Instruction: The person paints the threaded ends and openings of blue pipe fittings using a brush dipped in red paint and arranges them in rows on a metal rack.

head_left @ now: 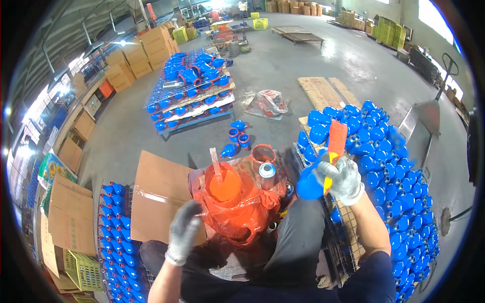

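A gloved right hand (344, 178) grips an orange-smeared paintbrush (335, 144) beside a blue casting (309, 183), probably heavy and wet-slick. The left hand (184, 230), fingers loosely curled, hangs empty near the paint bucket (226, 184).

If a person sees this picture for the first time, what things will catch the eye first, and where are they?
First comes the orange paint bucket in the centre, wrapped in orange-smeared plastic, with the gloved left hand at its lower left. To its right, the gloved right hand holds an orange-loaded brush against a blue casting. Behind that hand, a big heap of blue castings fills the right side.
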Demonstrator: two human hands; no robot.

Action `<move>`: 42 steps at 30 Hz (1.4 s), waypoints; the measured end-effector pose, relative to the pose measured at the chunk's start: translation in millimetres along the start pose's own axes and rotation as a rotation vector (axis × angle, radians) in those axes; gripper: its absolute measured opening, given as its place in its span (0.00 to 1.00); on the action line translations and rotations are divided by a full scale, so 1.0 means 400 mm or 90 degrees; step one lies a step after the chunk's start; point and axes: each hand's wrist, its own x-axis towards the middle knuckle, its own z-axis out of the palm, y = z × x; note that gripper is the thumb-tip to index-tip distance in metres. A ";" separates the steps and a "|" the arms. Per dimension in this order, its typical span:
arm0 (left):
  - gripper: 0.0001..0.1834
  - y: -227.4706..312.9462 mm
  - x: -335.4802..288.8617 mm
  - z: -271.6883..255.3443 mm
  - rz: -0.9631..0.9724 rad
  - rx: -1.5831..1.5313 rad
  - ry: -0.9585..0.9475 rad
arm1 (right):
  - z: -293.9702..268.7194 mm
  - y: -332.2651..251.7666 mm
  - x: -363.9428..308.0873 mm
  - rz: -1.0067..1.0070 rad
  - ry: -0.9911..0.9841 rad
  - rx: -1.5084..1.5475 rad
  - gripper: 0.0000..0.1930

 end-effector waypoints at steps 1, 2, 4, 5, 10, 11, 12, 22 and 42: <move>0.35 0.014 0.014 0.056 -0.025 -0.137 -0.086 | -0.036 -0.058 0.032 0.022 0.054 0.068 0.14; 0.37 0.026 0.024 0.108 -0.053 -0.270 -0.168 | -0.063 -0.109 0.066 0.044 0.077 0.125 0.15; 0.46 0.048 0.034 0.185 -0.147 -0.487 -0.317 | -0.100 -0.198 0.117 0.098 0.033 0.427 0.18; 0.50 0.059 0.023 0.214 -0.166 -0.576 -0.369 | -0.103 -0.238 0.137 0.114 0.017 0.565 0.17; 0.62 0.082 -0.115 0.250 -0.231 -0.959 -0.543 | 0.015 -0.418 0.165 0.172 -0.124 0.859 0.22; 0.60 0.075 -0.138 0.242 -0.250 -0.974 -0.526 | 0.046 -0.442 0.154 0.162 -0.139 0.869 0.22; 0.58 0.064 -0.154 0.232 -0.263 -0.967 -0.515 | 0.081 -0.464 0.143 0.152 -0.154 0.881 0.22; 0.42 -0.084 -0.256 0.102 -0.281 -0.440 0.023 | 0.308 -0.485 -0.087 0.766 0.079 1.006 0.35; 0.44 -0.067 -0.270 0.076 0.203 0.356 -0.078 | 0.024 -0.508 0.195 0.235 -0.486 0.735 0.16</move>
